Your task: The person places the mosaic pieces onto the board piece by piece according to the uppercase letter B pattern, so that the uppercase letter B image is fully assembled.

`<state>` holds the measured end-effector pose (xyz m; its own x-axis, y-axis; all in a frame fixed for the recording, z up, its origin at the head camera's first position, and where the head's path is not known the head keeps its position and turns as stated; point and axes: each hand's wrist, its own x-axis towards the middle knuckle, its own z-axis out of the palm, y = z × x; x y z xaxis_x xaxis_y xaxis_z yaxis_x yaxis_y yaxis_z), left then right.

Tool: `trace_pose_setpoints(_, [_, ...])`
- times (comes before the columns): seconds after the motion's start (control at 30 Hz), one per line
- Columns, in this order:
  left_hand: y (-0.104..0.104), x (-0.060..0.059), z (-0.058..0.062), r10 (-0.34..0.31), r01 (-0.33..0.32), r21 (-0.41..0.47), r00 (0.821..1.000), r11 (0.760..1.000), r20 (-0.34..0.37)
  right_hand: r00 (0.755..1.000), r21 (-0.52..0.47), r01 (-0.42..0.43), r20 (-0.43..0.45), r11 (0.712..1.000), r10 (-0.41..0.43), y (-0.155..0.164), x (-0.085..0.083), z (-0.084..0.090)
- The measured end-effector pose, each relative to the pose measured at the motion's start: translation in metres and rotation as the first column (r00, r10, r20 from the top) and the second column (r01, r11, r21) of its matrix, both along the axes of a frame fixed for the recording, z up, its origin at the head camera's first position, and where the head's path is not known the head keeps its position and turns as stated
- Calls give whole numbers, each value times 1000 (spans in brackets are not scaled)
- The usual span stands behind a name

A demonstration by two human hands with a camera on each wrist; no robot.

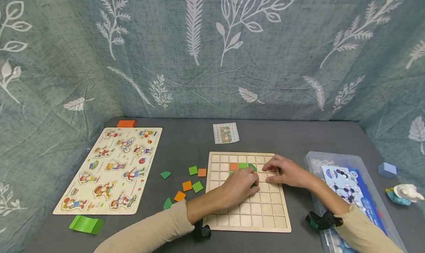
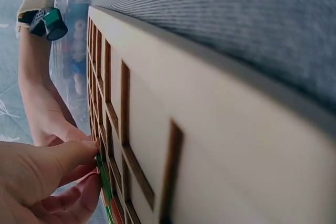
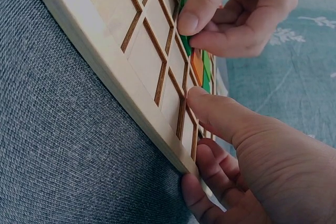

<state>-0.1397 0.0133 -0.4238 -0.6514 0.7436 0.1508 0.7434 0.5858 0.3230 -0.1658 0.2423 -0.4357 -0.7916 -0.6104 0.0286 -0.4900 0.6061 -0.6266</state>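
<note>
Nearest us, the wooden grid board [image 1: 247,223] lies flat on the grey table, its front rows bare. Over its middle the left hand [image 1: 240,188] has thumb and fingers pinched on a green tile [image 3: 185,43], edging it into a cell. I'd say the risk is the tile riding up on a divider and sitting crooked, or a nudge knocking the orange tile [image 1: 234,166] and its green neighbours just beyond it. The right hand [image 1: 287,171], fingers out flat and holding nothing, presses the board close by to steady it. Further off, loose tiles [image 1: 192,181] wait left of the board, the pattern card [image 1: 225,133] behind.
</note>
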Motion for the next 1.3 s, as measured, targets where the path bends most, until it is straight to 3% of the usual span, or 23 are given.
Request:
trace_pose_setpoints(0.3, [-4,2,2,11,-11,-5,1000,1000,0,1000,12,13,7,1000,-13,0,1,2])
trace_pose_setpoints(0.43, [-20,2,7,47,-46,-3,999,999,24,1000,11,17,10,1000,-17,0,1,2])
trace_pose_setpoints(0.53, [-48,-1,10,90,-91,57,996,994,16,1000,12,19,13,1000,-20,0,1,1])
trace_pose_setpoints(0.67, [-101,-10,9,147,-148,129,989,981,14,1000,16,23,13,1000,-23,1,1,1])
trace_pose_setpoints(0.83, [-174,-23,2,180,-192,147,979,970,91,1000,17,16,25,1000,-16,1,0,1])
trace_pose_setpoints(0.97, [-222,-35,-3,178,-203,147,970,968,165,999,22,23,29,999,-23,1,0,1])
trace_pose_setpoints(1.13, [-252,-44,-3,134,-180,163,957,970,258,1000,24,22,22,999,-23,1,0,1])
trace_pose_setpoints(1.3, [-257,-45,-1,88,-135,167,961,977,264,1000,26,21,15,999,-22,1,0,0])
